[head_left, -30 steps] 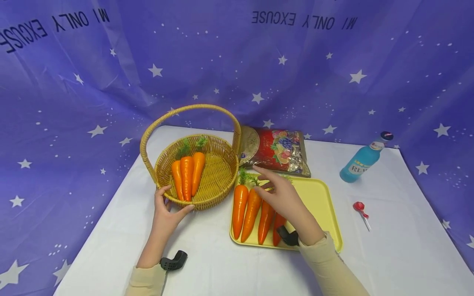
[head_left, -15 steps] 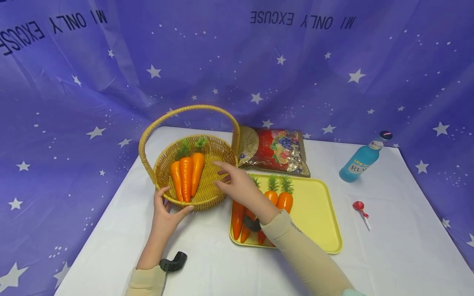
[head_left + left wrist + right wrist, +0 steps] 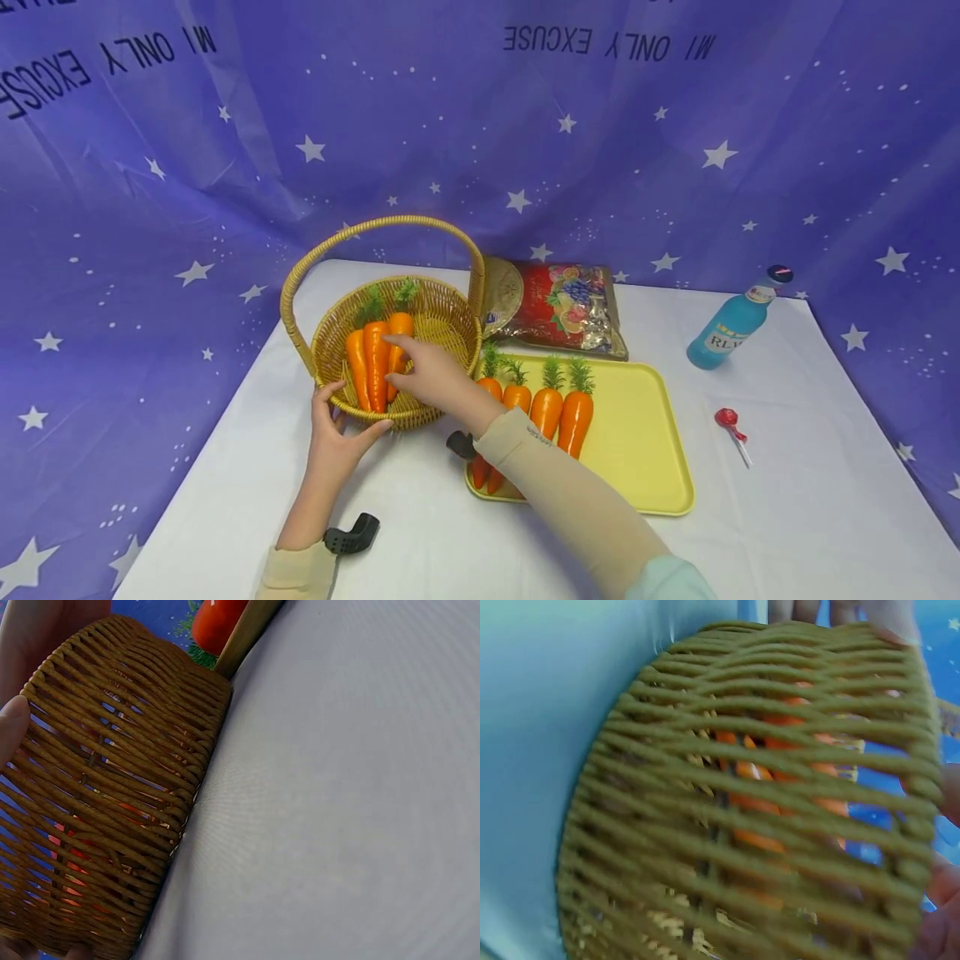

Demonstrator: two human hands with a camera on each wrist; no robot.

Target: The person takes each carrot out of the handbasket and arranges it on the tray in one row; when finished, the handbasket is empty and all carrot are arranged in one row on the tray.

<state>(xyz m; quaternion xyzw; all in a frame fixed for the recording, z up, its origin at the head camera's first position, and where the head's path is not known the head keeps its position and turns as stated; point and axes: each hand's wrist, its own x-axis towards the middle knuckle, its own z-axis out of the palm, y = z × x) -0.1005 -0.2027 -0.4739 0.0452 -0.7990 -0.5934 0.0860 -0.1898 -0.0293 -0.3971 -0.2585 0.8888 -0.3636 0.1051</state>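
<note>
A wicker basket (image 3: 454, 327) with an arched handle holds three carrots: left (image 3: 357, 367), middle (image 3: 377, 358) and right (image 3: 402, 322). My left hand (image 3: 334, 442) grips its near-left side, thumb on the front wall, fingers at the rim. My right hand (image 3: 435, 377) reaches over the near-right rim, thumb and forefinger spread apart at the right carrot and partly covering it; contact cannot be told. In the right wrist view, orange shows through the weave (image 3: 742, 825). On a yellow tray (image 3: 636, 433), several carrots (image 3: 576, 421) lie in a row, partly behind my right forearm.
Behind the tray lies a red and gold food packet (image 3: 555, 304). A blue bottle (image 3: 726, 332) leans at the back right, and a red lollipop (image 3: 727, 418) lies in front of it. A starry purple cloth (image 3: 517, 133) hangs behind the white table (image 3: 787, 517).
My right hand has moved left from above the tray's carrots, past the basket's right rim, to the carrots inside. My left hand stays on the basket.
</note>
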